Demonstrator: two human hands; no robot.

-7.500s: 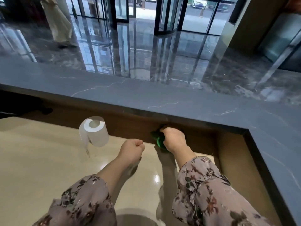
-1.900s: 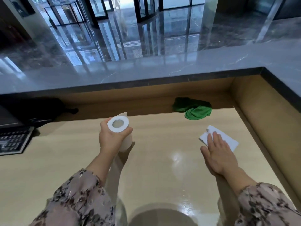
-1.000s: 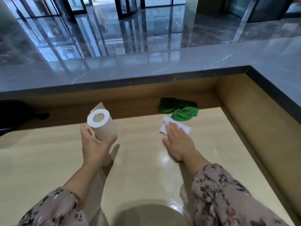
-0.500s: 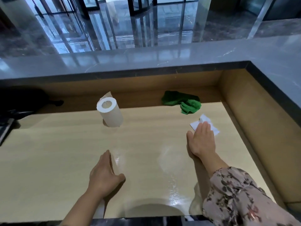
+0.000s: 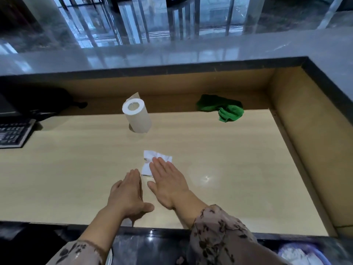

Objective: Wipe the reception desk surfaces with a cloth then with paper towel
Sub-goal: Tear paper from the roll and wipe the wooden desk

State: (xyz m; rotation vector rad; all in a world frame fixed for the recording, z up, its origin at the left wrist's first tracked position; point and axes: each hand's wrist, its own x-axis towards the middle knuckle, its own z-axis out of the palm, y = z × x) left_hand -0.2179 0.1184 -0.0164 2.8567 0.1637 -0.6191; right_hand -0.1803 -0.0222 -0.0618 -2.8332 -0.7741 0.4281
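My right hand (image 5: 168, 181) lies flat with straight fingers on a crumpled white paper towel sheet (image 5: 152, 159), pressing it onto the light wooden desk surface (image 5: 229, 169). Just to its left, my left hand (image 5: 127, 194) rests flat on the desk and holds nothing. A white paper towel roll (image 5: 136, 116) stands upright near the back of the desk. The green cloth (image 5: 223, 109) lies bunched at the back right, against the wooden back wall.
A raised grey marble counter (image 5: 172, 52) runs along the back and down the right side. A black keyboard (image 5: 13, 133) and dark equipment (image 5: 38, 102) sit at the far left. The desk's dark front edge (image 5: 152, 229) is close to me.
My right hand has slid the paper sheet from the right side of the desk toward the middle and nearer me. My left hand has shifted right, beside it. Roll and cloth stayed put.
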